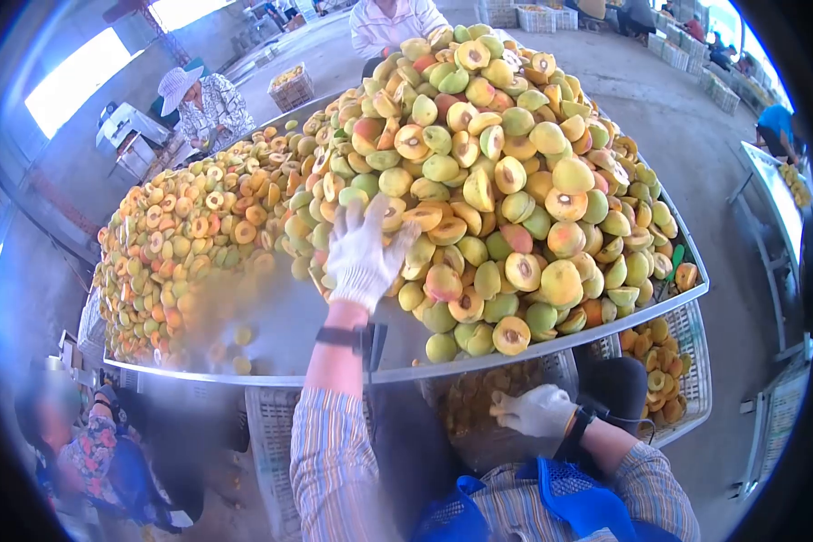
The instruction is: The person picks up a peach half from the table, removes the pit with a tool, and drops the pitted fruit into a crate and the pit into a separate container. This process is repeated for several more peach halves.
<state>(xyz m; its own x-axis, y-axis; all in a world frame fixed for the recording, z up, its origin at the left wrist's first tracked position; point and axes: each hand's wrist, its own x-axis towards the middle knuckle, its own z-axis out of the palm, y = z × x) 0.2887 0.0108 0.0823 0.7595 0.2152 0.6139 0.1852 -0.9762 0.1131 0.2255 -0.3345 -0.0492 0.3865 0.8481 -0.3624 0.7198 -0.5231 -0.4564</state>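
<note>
My left hand point(366, 257), in a white knit glove, reaches over the metal table with its fingers spread against the near side of a big heap of halved peaches point(524, 217). Green, yellow and reddish skins show, and many cut faces have a brown pit or hollow. Below the table edge, my right hand point(537, 411), also gloved, hangs over a crate of peach halves point(488, 390) between my knees. Its fingers are pinched together, with yellowish colour at the tips; I cannot tell what they hold.
The raised metal rim point(551, 348) of the table runs between my hands. A white crate point(693, 361) with peach halves stands at my right knee. One person in a hat point(212, 108) works across the table; another point(393, 25) is behind the heap. A co-worker in a flowered sleeve point(104, 452) sits at left.
</note>
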